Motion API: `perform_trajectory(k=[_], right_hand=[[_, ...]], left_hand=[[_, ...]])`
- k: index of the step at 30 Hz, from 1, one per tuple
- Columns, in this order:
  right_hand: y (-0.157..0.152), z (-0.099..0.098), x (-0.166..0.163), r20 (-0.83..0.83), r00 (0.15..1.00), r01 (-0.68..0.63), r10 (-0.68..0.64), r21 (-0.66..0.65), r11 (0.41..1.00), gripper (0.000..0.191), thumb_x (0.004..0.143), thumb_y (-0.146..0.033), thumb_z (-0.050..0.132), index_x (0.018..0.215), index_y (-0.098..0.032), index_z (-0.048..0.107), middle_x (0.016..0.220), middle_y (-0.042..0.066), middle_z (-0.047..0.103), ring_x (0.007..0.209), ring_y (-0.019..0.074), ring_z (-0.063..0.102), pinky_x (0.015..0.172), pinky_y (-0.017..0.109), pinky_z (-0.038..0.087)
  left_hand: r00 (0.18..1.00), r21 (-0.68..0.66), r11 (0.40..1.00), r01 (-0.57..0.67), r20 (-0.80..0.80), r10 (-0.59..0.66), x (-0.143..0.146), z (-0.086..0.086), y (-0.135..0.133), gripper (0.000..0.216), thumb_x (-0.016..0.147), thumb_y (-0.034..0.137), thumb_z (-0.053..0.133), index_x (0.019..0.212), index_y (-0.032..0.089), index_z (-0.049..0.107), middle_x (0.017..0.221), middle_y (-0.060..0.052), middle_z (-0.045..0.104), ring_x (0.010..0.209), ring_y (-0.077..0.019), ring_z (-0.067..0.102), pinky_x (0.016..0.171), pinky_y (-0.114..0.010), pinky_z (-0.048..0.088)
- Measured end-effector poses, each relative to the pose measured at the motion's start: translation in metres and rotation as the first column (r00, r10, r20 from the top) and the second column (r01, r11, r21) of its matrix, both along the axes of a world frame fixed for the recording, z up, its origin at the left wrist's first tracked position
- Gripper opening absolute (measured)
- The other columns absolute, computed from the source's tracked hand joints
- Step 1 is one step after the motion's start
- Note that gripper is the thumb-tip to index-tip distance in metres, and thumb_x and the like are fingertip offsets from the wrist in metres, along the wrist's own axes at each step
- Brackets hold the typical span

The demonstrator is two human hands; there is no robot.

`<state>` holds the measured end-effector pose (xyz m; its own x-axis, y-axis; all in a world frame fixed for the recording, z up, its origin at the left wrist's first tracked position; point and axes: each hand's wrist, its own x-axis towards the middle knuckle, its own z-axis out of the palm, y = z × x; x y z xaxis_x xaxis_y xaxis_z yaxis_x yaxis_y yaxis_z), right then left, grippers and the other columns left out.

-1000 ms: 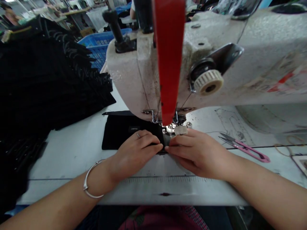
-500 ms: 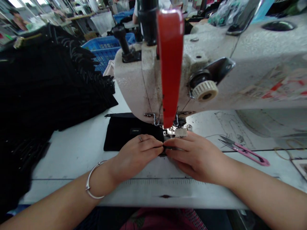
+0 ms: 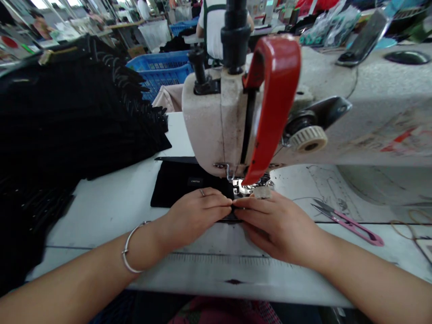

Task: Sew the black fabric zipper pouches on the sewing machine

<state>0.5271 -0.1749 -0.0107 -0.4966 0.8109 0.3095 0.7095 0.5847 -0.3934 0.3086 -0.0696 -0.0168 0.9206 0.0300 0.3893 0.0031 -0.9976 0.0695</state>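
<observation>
The left hand [image 3: 191,218] and right hand [image 3: 281,227] are pinching flat, matte black fabric [image 3: 175,184]; pointed metal snips [image 3: 341,218] are lying right of the grip.

Slim silver bangle [image 3: 125,253], small ring [image 3: 202,192] on the left fingers [image 3: 216,202], deep-pink garment [image 3: 216,310] with a checked patch [image 3: 266,311].

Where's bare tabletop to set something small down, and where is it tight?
Bare tabletop shows between the dark fabric pile and the black cloth, beyond the left forearm. Another strip lies on the near side of the ruler marks, between the forearms. It's crowded near the presser foot, where left hand and right hand meet.
</observation>
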Motion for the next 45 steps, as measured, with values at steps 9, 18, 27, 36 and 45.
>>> perform_trajectory(k=[9,18,27,36,45], right_hand=[[0.003,-0.004,-0.003,0.045,0.995,0.087,-0.088,0.033,0.996,0.027,0.089,-0.017,0.050,0.110,-0.013,0.066,0.113,0.011,0.065,0.105,0.0271,0.058,0.089,0.043,0.050],[0.011,-0.006,-0.004,0.146,0.975,0.169,-0.170,0.018,0.985,0.036,0.087,-0.018,0.050,0.120,-0.013,0.063,0.105,0.011,0.063,0.099,0.0305,0.054,0.083,0.047,0.047],[0.011,-0.007,-0.004,0.137,0.975,0.168,-0.172,0.043,0.985,0.035,0.088,-0.018,0.051,0.120,-0.014,0.063,0.106,0.011,0.063,0.095,0.0279,0.053,0.081,0.043,0.045],[0.011,-0.008,-0.003,0.152,0.971,0.181,-0.186,0.051,0.982,0.036,0.090,-0.022,0.050,0.123,-0.014,0.062,0.109,0.010,0.063,0.094,0.0279,0.052,0.079,0.043,0.045],[0.011,-0.009,-0.003,0.133,0.974,0.177,-0.184,0.066,0.982,0.036,0.090,-0.021,0.052,0.123,-0.014,0.062,0.108,0.011,0.066,0.095,0.0271,0.055,0.083,0.042,0.046]], left_hand=[[0.995,-0.024,0.999,-0.028,-0.098,0.025,0.001,-0.009,0.019,0.024,0.098,0.009,0.045,0.115,0.013,0.062,0.118,-0.005,0.068,0.111,-0.0154,0.062,0.102,-0.031,0.052],[0.990,0.053,0.989,-0.140,-0.006,0.140,0.011,-0.005,0.031,0.022,0.099,0.015,0.045,0.106,0.017,0.067,0.105,-0.005,0.070,0.104,-0.0162,0.065,0.099,-0.033,0.052],[0.964,0.017,0.964,-0.265,0.002,0.265,0.016,-0.001,0.033,0.019,0.096,0.014,0.053,0.101,0.020,0.071,0.106,-0.002,0.073,0.104,-0.0162,0.067,0.096,-0.029,0.053],[0.961,0.036,0.960,-0.277,-0.011,0.278,0.015,-0.004,0.034,0.023,0.094,0.012,0.052,0.104,0.021,0.072,0.108,-0.003,0.073,0.102,-0.0189,0.067,0.093,-0.033,0.054],[0.955,0.075,0.954,-0.291,-0.026,0.294,0.015,0.001,0.032,0.024,0.093,0.011,0.052,0.104,0.020,0.071,0.104,-0.005,0.074,0.095,-0.0220,0.069,0.085,-0.036,0.057]])
